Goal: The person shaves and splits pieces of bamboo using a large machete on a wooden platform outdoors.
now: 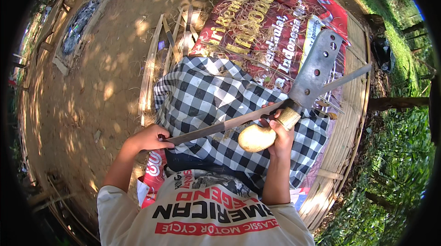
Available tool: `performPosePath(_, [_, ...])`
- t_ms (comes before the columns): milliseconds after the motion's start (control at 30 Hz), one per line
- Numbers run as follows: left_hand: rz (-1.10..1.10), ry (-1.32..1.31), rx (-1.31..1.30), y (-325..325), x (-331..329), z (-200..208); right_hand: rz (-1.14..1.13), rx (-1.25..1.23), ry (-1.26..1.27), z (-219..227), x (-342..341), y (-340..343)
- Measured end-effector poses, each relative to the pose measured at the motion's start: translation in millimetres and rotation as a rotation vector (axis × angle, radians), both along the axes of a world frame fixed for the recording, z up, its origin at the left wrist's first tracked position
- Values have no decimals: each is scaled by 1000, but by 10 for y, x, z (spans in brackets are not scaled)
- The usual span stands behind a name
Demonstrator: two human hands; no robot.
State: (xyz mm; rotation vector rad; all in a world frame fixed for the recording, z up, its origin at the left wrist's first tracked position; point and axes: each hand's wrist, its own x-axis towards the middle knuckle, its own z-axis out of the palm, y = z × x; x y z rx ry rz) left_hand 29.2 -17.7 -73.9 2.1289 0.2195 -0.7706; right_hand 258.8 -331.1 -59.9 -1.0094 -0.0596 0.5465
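Note:
In my right hand is a machete, its fingers wrapped around the pale wooden handle with a rounded, bent butt. The machete's wide grey blade has several round holes and points up and to the right. A long, thin bamboo strip slants across my lap. Its near-left end is pinched in my left hand. The strip passes by my right hand's fingers and behind the machete near the blade's base, and its far end sticks out to the right. Whether the right fingers also press on the strip is hard to tell.
A black-and-white checked cloth covers my legs. Beyond it, a red printed banner bears many thin shavings, on a bamboo platform. Several split bamboo strips lie at left. A framed ash pit is in the dirt ground.

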Motion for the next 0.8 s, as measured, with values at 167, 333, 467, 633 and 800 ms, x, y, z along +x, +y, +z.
performPosePath(167, [77, 47, -292, -67, -89, -172, 21, 33, 17, 31, 50, 43])
performPosePath(333, [255, 191, -282, -138, -182, -183, -10, 40, 3, 104, 113, 175])
performPosePath(467, [340, 32, -306, -199, -182, -177, -9, -216, -57, -32, 282, 109])
performPosePath(633, [375, 112, -252, -232, -134, -222, -63, -655, -402, -30, 251, 22])
performPosePath(800, [581, 171, -252, -398, 15, -112, 229, -919, -722, 178, 3, 131])
